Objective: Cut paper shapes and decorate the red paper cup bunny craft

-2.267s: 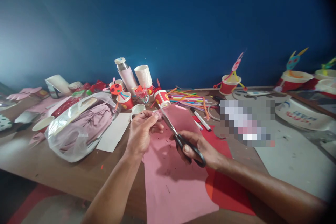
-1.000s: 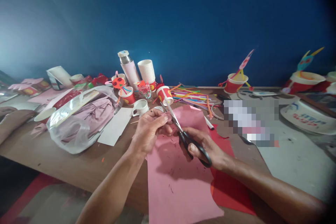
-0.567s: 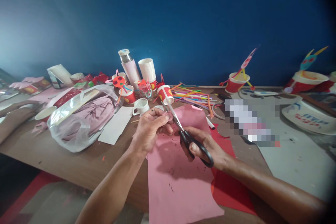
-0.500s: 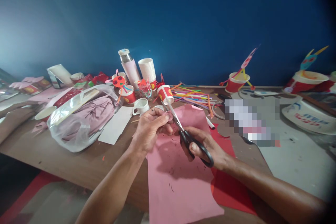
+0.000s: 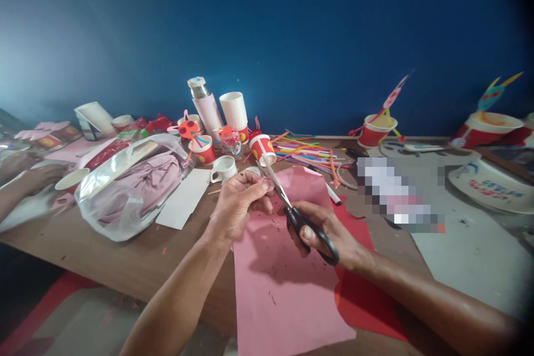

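Note:
My right hand (image 5: 327,228) grips black-handled scissors (image 5: 297,221), thumb and fingers in the handle loops. The blades are a little apart and point up and away, beside the fingertips of my left hand (image 5: 240,200). That hand is closed in a pinch; whatever small thing it holds is too hidden to name. Both hands are above a long pink sheet (image 5: 287,300) with small dark scraps on it. Red sheets (image 5: 367,300) lie partly under its right side. Just beyond the blades a red-and-white paper cup (image 5: 262,148) lies tipped over.
A clear plastic bag (image 5: 120,217) holding pink cloth, a white card (image 5: 183,200) and a white mug (image 5: 223,168) are to the left. Behind stand a flask (image 5: 207,111), stacked cups (image 5: 233,108) and coloured sticks (image 5: 306,150). Another person's hand (image 5: 45,176) is at far left.
My hands and the scissors stay almost where they were. At far left the other person's hands have shifted slightly, and a pale sheet shows beneath them.

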Motion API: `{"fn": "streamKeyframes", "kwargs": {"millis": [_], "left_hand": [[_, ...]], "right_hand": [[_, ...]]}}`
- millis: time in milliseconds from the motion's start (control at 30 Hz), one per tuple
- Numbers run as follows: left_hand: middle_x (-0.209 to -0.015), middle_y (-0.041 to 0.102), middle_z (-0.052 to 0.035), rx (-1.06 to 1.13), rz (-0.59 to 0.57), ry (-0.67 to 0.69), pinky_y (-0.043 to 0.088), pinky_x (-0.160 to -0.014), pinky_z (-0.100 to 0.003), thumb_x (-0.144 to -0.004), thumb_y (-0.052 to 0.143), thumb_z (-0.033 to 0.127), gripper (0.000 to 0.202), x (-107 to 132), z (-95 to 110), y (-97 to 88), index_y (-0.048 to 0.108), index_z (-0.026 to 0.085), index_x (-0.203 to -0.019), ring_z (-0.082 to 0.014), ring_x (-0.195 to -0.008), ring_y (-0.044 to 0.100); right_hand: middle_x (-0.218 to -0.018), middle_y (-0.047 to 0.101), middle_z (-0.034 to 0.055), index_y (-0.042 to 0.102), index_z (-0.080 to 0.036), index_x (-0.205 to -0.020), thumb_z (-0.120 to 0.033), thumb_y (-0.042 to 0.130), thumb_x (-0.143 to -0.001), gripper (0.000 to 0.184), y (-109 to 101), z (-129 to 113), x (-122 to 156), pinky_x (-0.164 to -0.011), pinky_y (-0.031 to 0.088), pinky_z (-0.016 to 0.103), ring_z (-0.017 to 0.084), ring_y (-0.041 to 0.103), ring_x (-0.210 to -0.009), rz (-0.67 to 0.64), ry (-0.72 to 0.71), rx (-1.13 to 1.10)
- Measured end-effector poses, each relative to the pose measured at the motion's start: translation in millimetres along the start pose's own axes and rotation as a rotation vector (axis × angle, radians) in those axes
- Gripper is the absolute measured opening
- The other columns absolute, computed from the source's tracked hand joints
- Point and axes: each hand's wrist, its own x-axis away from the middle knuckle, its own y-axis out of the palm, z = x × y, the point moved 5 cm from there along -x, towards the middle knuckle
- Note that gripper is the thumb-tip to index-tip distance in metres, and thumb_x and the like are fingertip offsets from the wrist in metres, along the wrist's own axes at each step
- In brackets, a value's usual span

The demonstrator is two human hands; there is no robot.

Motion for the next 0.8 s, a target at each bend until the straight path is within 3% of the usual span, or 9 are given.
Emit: {"fn": "streamKeyframes", "kwargs": {"millis": [800], "left_hand": [[-0.058,0.061,0.0034,-0.079,0.024,-0.003,0.046,-0.041,-0.018,-0.061,0.074,0.024,0.025,-0.7,2.9,-1.5,0.051,0.014,-0.067,-0.0063,-0.038,0.053]], "right_hand": [[-0.062,0.049,-0.0029,0.055,-0.012,-0.102,-0.054,0.062,-0.074,0.050,-1.4,1.4,1.1,-0.044,0.041,0.022,0.007,0.047,-0.046,0.020,0.022,0.011]]}}
